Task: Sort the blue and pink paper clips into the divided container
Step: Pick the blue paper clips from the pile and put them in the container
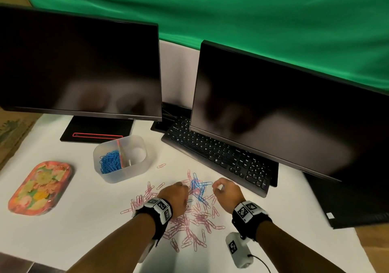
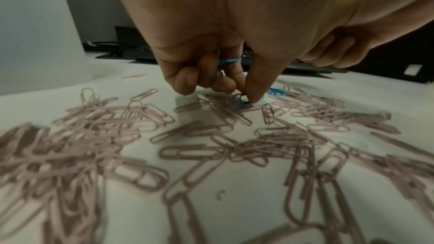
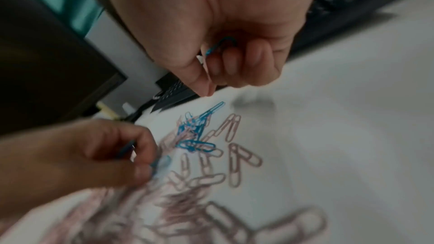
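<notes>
A spread of pink paper clips (image 1: pixel 189 224) lies on the white table, with a small knot of blue paper clips (image 1: pixel 197 185) at its far side. My left hand (image 1: pixel 176 194) is curled just left of that knot; in the left wrist view it holds blue clips (image 2: pixel 229 61) in its bent fingers while thumb and finger pinch another blue clip (image 2: pixel 239 100) on the table. My right hand (image 1: pixel 226 190) hovers right of the knot, curled around a blue clip (image 3: pixel 217 45). The translucent divided container (image 1: pixel 120 159) stands far left, with blue clips (image 1: pixel 110 161) in its left compartment.
A black keyboard (image 1: pixel 221 154) lies just beyond the right hand, under a dark monitor (image 1: pixel 284 112). A second monitor (image 1: pixel 80 66) stands behind the container. A floral tray (image 1: pixel 41 188) sits at the left. A single pink clip (image 1: pixel 161 165) lies apart near the container.
</notes>
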